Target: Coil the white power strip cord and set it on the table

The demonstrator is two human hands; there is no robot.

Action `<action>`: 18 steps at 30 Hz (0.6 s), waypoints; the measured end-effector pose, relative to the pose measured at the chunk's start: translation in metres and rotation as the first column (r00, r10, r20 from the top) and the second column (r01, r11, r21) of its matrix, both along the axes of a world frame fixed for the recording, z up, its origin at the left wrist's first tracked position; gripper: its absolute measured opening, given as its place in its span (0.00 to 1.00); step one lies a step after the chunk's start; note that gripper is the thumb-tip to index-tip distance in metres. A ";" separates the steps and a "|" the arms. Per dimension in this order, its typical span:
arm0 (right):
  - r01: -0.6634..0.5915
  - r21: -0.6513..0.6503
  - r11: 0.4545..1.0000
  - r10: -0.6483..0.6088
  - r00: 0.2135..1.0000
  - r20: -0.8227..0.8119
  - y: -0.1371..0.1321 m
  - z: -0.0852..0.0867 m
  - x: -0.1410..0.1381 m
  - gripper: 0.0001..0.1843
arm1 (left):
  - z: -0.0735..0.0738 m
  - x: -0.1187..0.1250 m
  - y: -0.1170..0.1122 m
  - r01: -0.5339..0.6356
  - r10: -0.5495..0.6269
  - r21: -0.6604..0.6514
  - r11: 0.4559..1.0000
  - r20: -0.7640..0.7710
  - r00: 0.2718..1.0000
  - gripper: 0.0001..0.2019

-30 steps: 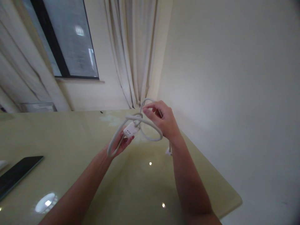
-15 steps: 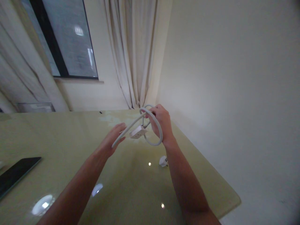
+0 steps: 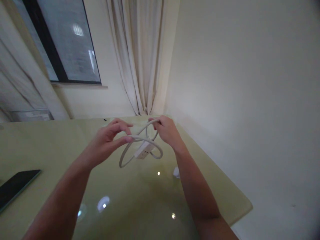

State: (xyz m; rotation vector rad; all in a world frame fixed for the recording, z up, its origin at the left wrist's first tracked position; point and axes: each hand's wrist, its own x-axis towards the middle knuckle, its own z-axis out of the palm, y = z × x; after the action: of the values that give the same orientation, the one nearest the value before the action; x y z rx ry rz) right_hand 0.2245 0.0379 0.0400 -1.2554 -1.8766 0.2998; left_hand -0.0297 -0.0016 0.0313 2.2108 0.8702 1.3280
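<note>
A white power strip (image 3: 144,150) hangs over the table, tilted, with its pale cable (image 3: 122,155) looped loosely around it. My left hand (image 3: 108,140) pinches a loop of the cable between thumb and index finger, the other fingers curled above. On the other side, my right hand (image 3: 165,130) is closed on the cable near the top of the loops; part of its grip is hidden behind the fingers. A white plug (image 3: 176,172) rests on the table beside my right forearm, which partly covers it.
The glossy greenish table (image 3: 140,206) meets the wall (image 3: 225,100) on the right. A dark flat tablet-like device (image 3: 18,183) lies at the left. A small black object (image 3: 105,120) is near the far edge, below the curtain (image 3: 140,60) and window (image 3: 70,40).
My left hand has risen and turned, its fingers now pinching the cable. The loops have shifted left and lower, and the power strip hangs slightly lower. My right hand keeps its hold.
</note>
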 end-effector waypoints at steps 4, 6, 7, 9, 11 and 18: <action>-0.061 -0.087 0.994 -0.003 0.807 -0.590 0.011 0.002 0.025 0.28 | -0.005 -0.045 0.014 0.108 -0.154 -0.211 0.971 -0.218 0.964 0.09; -0.149 -0.046 0.988 0.063 0.651 -0.756 0.008 0.006 0.025 0.31 | -0.017 -0.051 0.022 0.074 -0.193 -0.312 0.947 -0.372 0.908 0.08; -0.179 -0.015 0.984 0.095 0.589 -0.803 0.006 0.008 0.022 0.32 | -0.025 -0.049 0.026 0.041 -0.197 -0.346 0.937 -0.431 0.880 0.08; -0.214 0.027 0.976 0.133 0.499 -0.856 0.003 0.012 0.013 0.34 | -0.045 -0.036 0.034 -0.067 -0.153 -0.366 0.928 -0.539 0.828 0.09; -0.264 0.030 0.964 0.150 0.445 -0.883 -0.001 0.016 0.005 0.34 | -0.066 -0.018 0.040 -0.139 -0.089 -0.320 0.937 -0.603 0.793 0.11; -0.529 0.011 0.849 0.246 0.376 -0.893 -0.024 0.030 -0.001 0.35 | -0.101 0.045 0.033 0.016 -0.243 -0.384 0.923 -0.551 0.798 0.15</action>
State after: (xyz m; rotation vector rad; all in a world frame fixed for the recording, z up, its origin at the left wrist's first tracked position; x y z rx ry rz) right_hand 0.2238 0.0139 0.0703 -0.5284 -1.1529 1.2741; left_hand 0.0151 0.0316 -0.0693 2.3395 1.0409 0.3389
